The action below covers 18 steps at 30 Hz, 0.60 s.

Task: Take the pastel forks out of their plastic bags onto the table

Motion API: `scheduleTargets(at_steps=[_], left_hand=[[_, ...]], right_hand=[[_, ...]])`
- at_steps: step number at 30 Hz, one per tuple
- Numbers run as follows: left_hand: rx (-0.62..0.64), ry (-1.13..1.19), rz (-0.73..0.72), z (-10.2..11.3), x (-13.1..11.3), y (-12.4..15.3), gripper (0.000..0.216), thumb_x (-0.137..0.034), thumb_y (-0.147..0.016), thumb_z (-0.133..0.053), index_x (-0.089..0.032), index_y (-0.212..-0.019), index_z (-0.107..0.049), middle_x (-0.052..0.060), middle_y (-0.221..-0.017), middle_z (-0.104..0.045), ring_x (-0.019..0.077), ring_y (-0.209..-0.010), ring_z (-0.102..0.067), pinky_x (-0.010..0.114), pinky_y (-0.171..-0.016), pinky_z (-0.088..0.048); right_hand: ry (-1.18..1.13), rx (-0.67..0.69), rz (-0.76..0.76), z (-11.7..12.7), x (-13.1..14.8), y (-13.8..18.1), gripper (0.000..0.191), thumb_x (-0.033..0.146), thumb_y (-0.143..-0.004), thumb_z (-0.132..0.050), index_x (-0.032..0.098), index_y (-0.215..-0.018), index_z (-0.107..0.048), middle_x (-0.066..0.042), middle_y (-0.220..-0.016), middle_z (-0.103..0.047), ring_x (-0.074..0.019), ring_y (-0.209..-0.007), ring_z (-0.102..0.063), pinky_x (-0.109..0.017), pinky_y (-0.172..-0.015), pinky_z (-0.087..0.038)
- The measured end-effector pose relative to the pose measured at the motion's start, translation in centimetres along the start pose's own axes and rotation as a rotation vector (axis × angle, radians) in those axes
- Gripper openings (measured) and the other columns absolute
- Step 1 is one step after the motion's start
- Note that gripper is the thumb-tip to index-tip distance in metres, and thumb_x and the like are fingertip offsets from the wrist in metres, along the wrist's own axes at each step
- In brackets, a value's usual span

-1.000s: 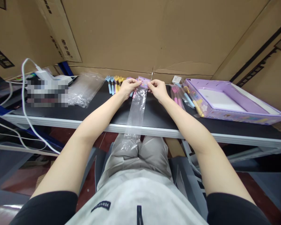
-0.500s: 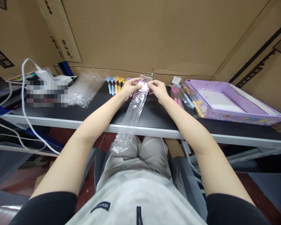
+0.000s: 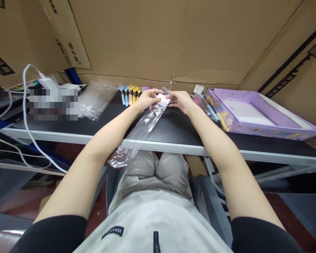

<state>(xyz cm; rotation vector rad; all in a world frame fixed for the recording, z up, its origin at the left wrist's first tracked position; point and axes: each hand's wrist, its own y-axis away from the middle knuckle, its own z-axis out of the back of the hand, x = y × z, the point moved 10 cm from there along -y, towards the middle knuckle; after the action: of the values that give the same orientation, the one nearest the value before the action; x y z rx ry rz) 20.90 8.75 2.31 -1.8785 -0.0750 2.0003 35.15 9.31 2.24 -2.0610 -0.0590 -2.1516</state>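
A long clear plastic bag (image 3: 144, 128) hangs from my hands over the table's front edge towards my lap. Its top end has a white card (image 3: 163, 101) with a hole. My left hand (image 3: 149, 99) is closed on the left side of the bag's top, thumb on the card. From the right, my right hand (image 3: 180, 100) pinches the same end, its other fingers loosely curled. Behind my left hand stand several small forks, light-blue forks (image 3: 123, 95) and yellow forks (image 3: 133, 95) among them. Purple ones are partly hidden by that hand.
Flat clear bags (image 3: 98, 98) lie on the black table (image 3: 173, 130) at the left, near a white cable (image 3: 25, 102). Bagged forks (image 3: 213, 110) lie right of my right hand, beside an open purple box (image 3: 252, 112). Cardboard (image 3: 160, 42) walls the back.
The bag's lower end has swung left, and the card has tilted. My right hand has turned slightly over the bag's top; my left hand stays almost in place.
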Motion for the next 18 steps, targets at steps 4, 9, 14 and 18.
scheduleTargets(at_steps=[4, 9, 14, 18], left_hand=[[0.069, -0.023, 0.022, -0.8, -0.1, 0.4, 0.03, -0.009, -0.075, -0.073, -0.015, -0.104, -0.074, -0.002, -0.057, -0.057, 0.007, -0.045, -0.048, 0.017, -0.04, -0.032], [0.081, 0.016, 0.034, -1.0, 0.2, 0.2, 0.033, -0.011, -0.074, -0.076, -0.016, -0.107, -0.073, 0.001, -0.066, -0.064, 0.0061, -0.045, -0.049, 0.017, -0.039, -0.029], [0.073, 0.025, 0.069, -0.8, 0.8, -0.1, 0.02, -0.016, -0.075, -0.078, -0.013, -0.094, -0.071, 0.002, -0.064, -0.065, 0.0075, -0.046, -0.054, 0.017, -0.039, -0.029], [0.194, -0.009, 0.128, -1.9, 1.4, 0.2, 0.018, -0.022, -0.077, -0.079, -0.011, -0.071, -0.065, 0.006, -0.065, -0.068, 0.0083, -0.048, -0.058, 0.017, -0.044, -0.033]], right_hand=[[-0.012, 0.159, -0.084, -0.3, -0.9, 0.2, 0.017, 0.013, -0.082, -0.072, 0.013, -0.072, -0.059, -0.003, -0.068, -0.067, -0.011, -0.058, -0.064, -0.026, -0.063, -0.055], [0.015, 0.252, -0.118, -0.6, -1.1, 0.8, 0.015, 0.016, -0.08, -0.076, 0.011, -0.074, -0.063, -0.006, -0.066, -0.068, -0.0123, -0.057, -0.065, -0.026, -0.062, -0.057], [0.012, 0.203, -0.081, -0.2, -0.8, 0.4, 0.011, 0.013, -0.079, -0.076, 0.009, -0.074, -0.067, -0.007, -0.067, -0.069, -0.0121, -0.056, -0.065, -0.025, -0.062, -0.058], [0.012, 0.179, -0.08, 0.4, -0.8, 0.1, 0.008, 0.011, -0.081, -0.072, 0.008, -0.075, -0.068, -0.008, -0.068, -0.07, -0.0123, -0.057, -0.065, -0.024, -0.06, -0.057]])
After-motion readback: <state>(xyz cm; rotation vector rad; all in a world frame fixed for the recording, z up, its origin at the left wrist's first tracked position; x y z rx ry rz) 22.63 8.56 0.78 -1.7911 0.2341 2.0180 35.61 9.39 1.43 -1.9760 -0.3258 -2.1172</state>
